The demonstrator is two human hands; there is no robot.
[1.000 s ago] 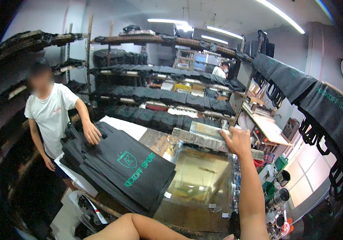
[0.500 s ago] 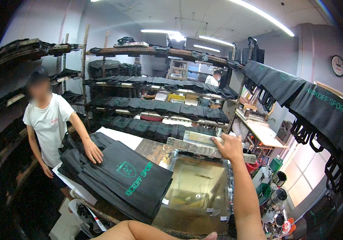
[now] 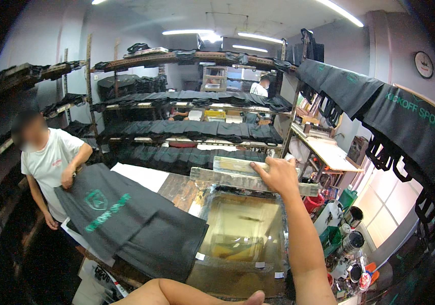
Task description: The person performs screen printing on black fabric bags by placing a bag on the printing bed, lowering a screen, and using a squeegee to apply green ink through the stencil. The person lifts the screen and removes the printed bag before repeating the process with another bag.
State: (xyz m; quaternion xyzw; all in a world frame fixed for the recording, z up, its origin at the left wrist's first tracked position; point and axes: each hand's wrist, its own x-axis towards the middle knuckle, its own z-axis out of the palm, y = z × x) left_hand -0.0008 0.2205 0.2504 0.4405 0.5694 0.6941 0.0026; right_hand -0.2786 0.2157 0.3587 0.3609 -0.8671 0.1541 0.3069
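At the far edge of the printing screen point(image 3: 243, 218), my right hand point(image 3: 279, 175) is closed over the right end of a squeegee point(image 3: 235, 165) with a pale, paint-stained handle. The squeegee lies along the screen's far wooden bar point(image 3: 210, 176). My left forearm crosses the lower edge, and only the thumb side of my left hand point(image 3: 254, 299) shows; its other fingers are out of sight. Left of the screen, a co-worker's hand point(image 3: 68, 178) lifts the far end of a black bag point(image 3: 151, 223) with a green print. Its near end still lies beside the screen.
Racks of black bags point(image 3: 192, 129) stand behind the table. More printed bags point(image 3: 342, 84) hang at the right. Paint cans point(image 3: 352, 241) and a green container point(image 3: 348, 197) crowd the right side. A white sheet point(image 3: 141, 175) lies on the table's far left.
The co-worker's hand has gone from resting on the bag to lifting its far end up and leftward. My right hand stays on the squeegee; the whole view has shifted slightly.
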